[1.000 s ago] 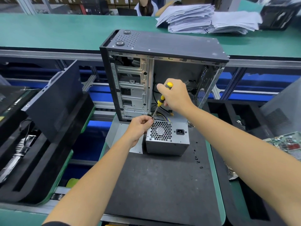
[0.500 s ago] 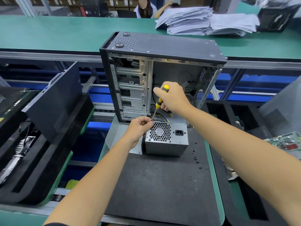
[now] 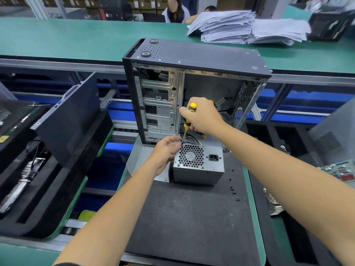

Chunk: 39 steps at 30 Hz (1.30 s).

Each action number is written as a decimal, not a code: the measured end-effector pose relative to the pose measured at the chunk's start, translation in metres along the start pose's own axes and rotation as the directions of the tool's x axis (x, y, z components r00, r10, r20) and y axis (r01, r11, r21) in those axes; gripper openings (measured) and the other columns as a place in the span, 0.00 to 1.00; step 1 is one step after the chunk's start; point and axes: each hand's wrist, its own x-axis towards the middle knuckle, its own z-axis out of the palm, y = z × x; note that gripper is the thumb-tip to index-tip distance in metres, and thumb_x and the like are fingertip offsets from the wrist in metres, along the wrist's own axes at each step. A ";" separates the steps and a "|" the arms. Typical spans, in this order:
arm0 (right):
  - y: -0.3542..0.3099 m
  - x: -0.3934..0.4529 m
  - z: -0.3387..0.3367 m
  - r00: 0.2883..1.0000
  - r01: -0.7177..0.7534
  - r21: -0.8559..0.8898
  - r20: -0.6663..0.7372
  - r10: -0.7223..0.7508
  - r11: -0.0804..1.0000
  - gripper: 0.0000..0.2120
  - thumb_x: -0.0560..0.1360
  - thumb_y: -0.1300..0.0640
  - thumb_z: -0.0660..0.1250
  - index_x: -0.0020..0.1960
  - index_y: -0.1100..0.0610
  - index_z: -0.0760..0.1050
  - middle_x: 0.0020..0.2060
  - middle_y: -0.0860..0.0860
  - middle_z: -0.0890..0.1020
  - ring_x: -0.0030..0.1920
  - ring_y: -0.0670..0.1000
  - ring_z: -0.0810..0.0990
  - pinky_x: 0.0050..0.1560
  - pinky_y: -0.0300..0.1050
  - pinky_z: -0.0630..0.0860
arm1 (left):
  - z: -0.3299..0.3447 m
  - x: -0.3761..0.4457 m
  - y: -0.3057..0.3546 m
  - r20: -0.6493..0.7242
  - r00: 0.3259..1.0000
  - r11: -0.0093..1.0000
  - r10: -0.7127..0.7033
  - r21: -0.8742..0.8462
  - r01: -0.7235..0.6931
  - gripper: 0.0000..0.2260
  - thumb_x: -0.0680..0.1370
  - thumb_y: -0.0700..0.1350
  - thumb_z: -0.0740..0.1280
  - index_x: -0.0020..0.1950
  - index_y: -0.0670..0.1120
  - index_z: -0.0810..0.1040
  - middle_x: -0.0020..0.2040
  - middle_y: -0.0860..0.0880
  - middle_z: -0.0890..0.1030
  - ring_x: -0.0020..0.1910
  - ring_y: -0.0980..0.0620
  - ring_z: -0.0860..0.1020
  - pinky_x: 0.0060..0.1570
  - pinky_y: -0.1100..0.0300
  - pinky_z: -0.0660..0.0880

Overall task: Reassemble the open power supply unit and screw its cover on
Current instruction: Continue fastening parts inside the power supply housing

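Head view shows little movement over the last second: the right hand (image 3: 203, 117) keeps its fingers wrapped round the yellow-and-black-handled screwdriver (image 3: 189, 117), and its shaft still slants down to the upper left corner of the grey metal power supply unit (image 3: 198, 164). Only the framing has shifted slightly, with the hands staying on the same corner. The left hand (image 3: 167, 149) remains curled at that corner with its fingertips pinched together at the screwdriver tip, apparently steadying a small screw, though the screw itself is too small to make out. I judge that a cover screw is being driven at this corner and is not yet seated, so the fastening step is under way rather than finished.

The unit stands on the dark foam mat (image 3: 192, 217) on the table, its honeycomb fan grille and power socket facing the camera, just in front of the open black computer tower case (image 3: 192, 83). That case holds silver drive bays on its left and coloured cables low down behind the unit. A few small black screws (image 3: 233, 191) lie loose on the mat to the unit's right. The black foam tray (image 3: 48, 189) on the left carries a leaning dark side panel (image 3: 71, 120) and a metal part in a recess.
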 end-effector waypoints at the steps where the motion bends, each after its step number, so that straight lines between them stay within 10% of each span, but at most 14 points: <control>1: 0.000 0.001 0.000 1.000 0.007 -0.002 0.000 -0.007 1.000 0.16 0.78 0.53 0.63 0.42 0.67 0.71 0.30 0.57 0.76 0.23 0.47 0.79 0.22 0.36 0.69 | 0.000 0.001 0.000 -0.003 1.000 1.000 -0.014 -0.027 0.014 0.10 0.79 0.36 0.64 0.56 0.46 0.78 0.37 0.51 0.77 0.36 0.53 0.72 0.37 0.61 0.69; 18: -0.022 0.013 -0.004 0.868 0.422 -0.238 0.384 -0.314 0.875 0.12 0.73 0.49 0.72 0.43 0.54 0.71 0.37 0.47 0.78 0.39 0.47 0.75 0.39 0.45 0.73 | -0.008 0.004 -0.001 0.013 0.999 0.999 -0.033 -0.036 0.034 0.12 0.75 0.31 0.66 0.56 0.43 0.77 0.33 0.51 0.78 0.36 0.53 0.75 0.41 0.58 0.73; 27: -0.041 0.015 -0.013 0.862 0.361 -0.358 0.481 -0.161 0.861 0.04 0.72 0.63 0.63 0.46 0.58 0.74 0.42 0.53 0.81 0.35 0.45 0.78 0.40 0.49 0.80 | -0.007 0.002 0.002 0.001 0.999 0.999 -0.039 0.016 0.039 0.11 0.75 0.32 0.68 0.53 0.45 0.78 0.40 0.49 0.79 0.38 0.52 0.78 0.45 0.55 0.74; 31: -0.045 0.014 -0.011 0.857 0.451 -0.499 0.473 -0.204 0.740 0.06 0.75 0.55 0.69 0.45 0.56 0.73 0.39 0.49 0.76 0.45 0.53 0.76 0.43 0.49 0.76 | -0.005 0.002 0.002 -0.027 0.998 0.998 -0.061 0.017 0.061 0.11 0.75 0.32 0.68 0.52 0.45 0.79 0.52 0.42 0.77 0.45 0.48 0.79 0.52 0.53 0.76; 39: -0.052 0.010 -0.001 0.875 0.461 -0.653 0.447 -0.185 0.600 0.12 0.81 0.47 0.58 0.47 0.56 0.67 0.38 0.51 0.68 0.39 0.55 0.72 0.38 0.47 0.68 | -0.004 0.001 0.008 -0.057 0.995 0.996 -0.079 0.037 0.081 0.09 0.75 0.31 0.68 0.50 0.44 0.79 0.40 0.47 0.79 0.39 0.50 0.78 0.43 0.56 0.77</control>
